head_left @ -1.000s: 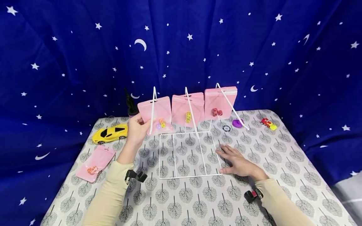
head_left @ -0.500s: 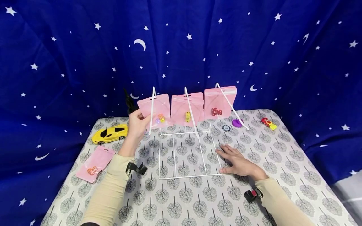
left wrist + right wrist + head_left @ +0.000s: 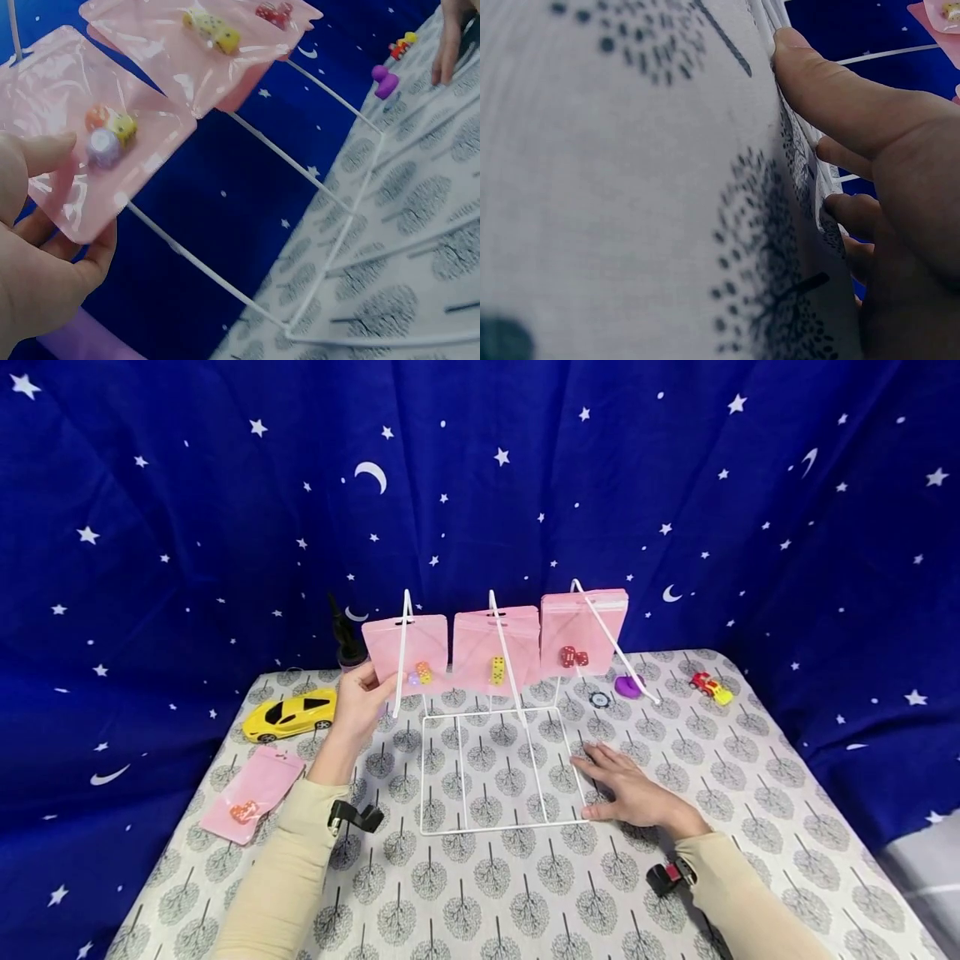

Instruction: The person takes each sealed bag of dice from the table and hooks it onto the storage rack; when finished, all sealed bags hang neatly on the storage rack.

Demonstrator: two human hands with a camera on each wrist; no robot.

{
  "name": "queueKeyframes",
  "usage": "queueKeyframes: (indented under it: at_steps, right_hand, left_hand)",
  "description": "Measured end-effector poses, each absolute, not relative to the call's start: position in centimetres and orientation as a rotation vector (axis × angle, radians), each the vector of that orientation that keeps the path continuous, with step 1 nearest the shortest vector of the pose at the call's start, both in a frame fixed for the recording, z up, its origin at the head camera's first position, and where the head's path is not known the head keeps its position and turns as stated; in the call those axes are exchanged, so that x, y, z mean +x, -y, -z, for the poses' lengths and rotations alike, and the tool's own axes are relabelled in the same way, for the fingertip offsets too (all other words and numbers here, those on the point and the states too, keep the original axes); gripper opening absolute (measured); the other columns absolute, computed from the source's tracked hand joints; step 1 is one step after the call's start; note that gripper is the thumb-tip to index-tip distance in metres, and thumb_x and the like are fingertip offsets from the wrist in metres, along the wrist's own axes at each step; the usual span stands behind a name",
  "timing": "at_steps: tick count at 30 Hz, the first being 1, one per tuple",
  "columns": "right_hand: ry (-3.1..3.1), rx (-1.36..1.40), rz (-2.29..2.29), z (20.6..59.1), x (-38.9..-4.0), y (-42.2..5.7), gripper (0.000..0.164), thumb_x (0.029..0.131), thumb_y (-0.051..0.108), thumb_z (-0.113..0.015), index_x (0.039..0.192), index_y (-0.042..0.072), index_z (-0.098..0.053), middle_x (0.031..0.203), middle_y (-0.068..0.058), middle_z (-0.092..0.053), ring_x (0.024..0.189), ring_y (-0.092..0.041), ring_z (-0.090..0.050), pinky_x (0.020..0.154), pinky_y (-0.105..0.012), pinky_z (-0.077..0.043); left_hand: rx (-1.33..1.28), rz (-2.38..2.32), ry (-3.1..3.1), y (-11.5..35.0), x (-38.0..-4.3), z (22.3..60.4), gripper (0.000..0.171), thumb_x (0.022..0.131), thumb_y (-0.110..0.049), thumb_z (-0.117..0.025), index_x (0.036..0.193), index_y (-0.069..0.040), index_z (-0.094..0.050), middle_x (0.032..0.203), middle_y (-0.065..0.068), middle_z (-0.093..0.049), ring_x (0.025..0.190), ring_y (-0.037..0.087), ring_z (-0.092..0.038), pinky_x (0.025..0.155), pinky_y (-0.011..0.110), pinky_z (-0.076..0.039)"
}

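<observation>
My left hand (image 3: 360, 697) pinches the lower left part of a pink zip bag (image 3: 429, 642) that hangs on the left hook of a white wire rack (image 3: 510, 830). In the left wrist view the thumb (image 3: 52, 150) lies over the front of this bag, with fingers behind it. Orange, yellow and purple dice (image 3: 105, 142) show through the plastic. More pink bags hang from the other hooks: the middle one (image 3: 476, 643) holds yellow dice, the right one (image 3: 600, 627) red dice. Spread fingers of my right hand (image 3: 630, 789) rest on the cloth at the rack's right base wire.
A pink bag (image 3: 262, 777) with orange dice lies at the left. Behind it stands a yellow toy car (image 3: 291, 715). Towards the back right are a purple object (image 3: 627, 687), a small dark ring (image 3: 599, 700) and a red-and-yellow toy vehicle (image 3: 711, 687). A dark, pointed-top object (image 3: 345, 639) stands behind my left hand.
The left bag's lower edge has swung up and back, so it hangs straighter on its hook. My left hand has moved slightly leftward with it, while the right hand has stayed put.
</observation>
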State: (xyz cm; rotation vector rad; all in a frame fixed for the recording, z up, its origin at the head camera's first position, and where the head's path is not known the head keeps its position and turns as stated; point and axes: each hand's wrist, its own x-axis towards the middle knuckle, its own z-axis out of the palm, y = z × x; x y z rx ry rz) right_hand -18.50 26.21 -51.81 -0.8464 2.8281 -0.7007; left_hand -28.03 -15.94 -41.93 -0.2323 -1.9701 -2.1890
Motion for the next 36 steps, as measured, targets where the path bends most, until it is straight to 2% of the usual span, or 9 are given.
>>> queueKeyframes:
  at_steps: [4, 11, 16, 17, 20, 23, 26, 32, 36]
  right_hand:
    - [-2.825, -0.847, 0.698, 51.8, -18.6, -26.1, 0.089, 0.081, 0.048, -0.073, 0.15, 0.006, -0.036, 0.156, -0.03, -0.021, 0.143, -0.053, -0.015, 0.113, -0.07, -0.009]
    - [-2.828, -0.844, 0.699, 51.9, -18.5, -26.1, 0.089, 0.08, 0.047, -0.073, 0.15, 0.006, -0.036, 0.156, -0.031, -0.021, 0.143, -0.053, -0.014, 0.113, -0.07, -0.009]
    - [-2.822, -0.836, 0.703, 51.9, -18.5, -26.1, 0.089, 0.08, 0.048, -0.073, 0.15, 0.006, -0.036, 0.156, -0.031, -0.021, 0.143, -0.053, -0.014, 0.113, -0.07, -0.008]
    - [-2.816, -0.824, 0.698, 51.9, -18.5, -26.1, 0.09, 0.08, 0.049, -0.072, 0.15, 0.007, -0.035, 0.156, -0.03, -0.02, 0.144, -0.052, -0.013, 0.114, -0.069, -0.008]
    - [-2.801, -0.799, 0.684, 51.8, -18.6, -26.1, 0.09, 0.08, 0.049, -0.072, 0.151, 0.009, -0.034, 0.157, -0.028, -0.019, 0.145, -0.05, -0.012, 0.115, -0.068, -0.007]
    - [-2.794, -0.787, 0.675, 51.7, -18.6, -26.1, 0.09, 0.08, 0.048, -0.073, 0.152, 0.01, -0.033, 0.158, -0.027, -0.018, 0.146, -0.049, -0.011, 0.116, -0.067, -0.006]
    - [-2.79, -0.784, 0.685, 51.7, -18.6, -26.1, 0.09, 0.08, 0.049, -0.072, 0.152, 0.01, -0.033, 0.158, -0.028, -0.018, 0.146, -0.049, -0.011, 0.116, -0.067, -0.006]
    - [-2.79, -0.785, 0.69, 51.9, -18.7, -26.1, 0.091, 0.08, 0.051, -0.072, 0.152, 0.011, -0.033, 0.158, -0.027, -0.017, 0.146, -0.049, -0.01, 0.116, -0.067, -0.006]
    - [-2.796, -0.79, 0.681, 52.0, -18.7, -26.2, 0.091, 0.08, 0.051, -0.072, 0.152, 0.011, -0.033, 0.158, -0.027, -0.017, 0.146, -0.049, -0.011, 0.116, -0.068, -0.006]
  left_hand:
    - [-0.22, 2.235, 1.96, 16.6, -27.6, 43.0, 0.032, 0.087, 0.006, -0.066, 0.117, 0.016, -0.06, 0.087, -0.008, -0.073, 0.08, 0.007, -0.066, 0.073, 0.019, -0.056]
    - [-0.134, 2.186, 2.059, 17.8, -26.9, 44.9, 0.015, 0.085, 0.005, -0.069, 0.099, 0.005, -0.067, 0.081, -0.008, -0.071, 0.076, 0.006, -0.066, 0.074, 0.019, -0.058]
    - [-0.114, 2.071, 2.191, 19.8, -25.5, 46.1, 0.029, 0.085, -0.003, -0.073, 0.108, 0.012, -0.063, 0.087, -0.004, -0.071, 0.077, 0.006, -0.067, 0.076, 0.021, -0.058]
    - [-0.109, 2.046, 2.225, 20.2, -24.9, 45.9, 0.031, 0.086, -0.003, -0.072, 0.11, 0.013, -0.062, 0.092, 0.003, -0.072, 0.078, 0.006, -0.067, 0.078, 0.02, -0.058]
    - [-0.092, 1.998, 2.276, 21.6, -23.6, 45.7, 0.031, 0.087, -0.002, -0.07, 0.112, 0.013, -0.062, 0.097, 0.006, -0.073, 0.081, 0.006, -0.068, 0.079, 0.019, -0.058]
    - [-0.076, 1.957, 2.29, 23.4, -22.7, 46.1, 0.028, 0.087, -0.001, -0.07, 0.112, 0.01, -0.064, 0.099, 0.004, -0.073, 0.083, 0.005, -0.068, 0.08, 0.018, -0.057]
    - [-0.059, 1.918, 2.286, 25.5, -22.4, 47.5, 0.028, 0.087, -0.004, -0.071, 0.112, 0.007, -0.065, 0.097, -0.003, -0.073, 0.085, 0.005, -0.068, 0.079, 0.019, -0.057]
    - [0.063, 1.866, 2.315, 29.1, -20.5, 48.3, 0.036, 0.088, -0.009, -0.072, 0.118, 0.008, -0.062, 0.093, -0.012, -0.072, 0.082, 0.002, -0.068, 0.075, 0.017, -0.057]
    - [0.195, 1.929, 2.269, 31.3, -19.1, 48.7, 0.032, 0.088, -0.008, -0.072, 0.118, -0.001, -0.064, 0.093, -0.013, -0.072, 0.081, 0.002, -0.068, 0.068, 0.018, -0.058]
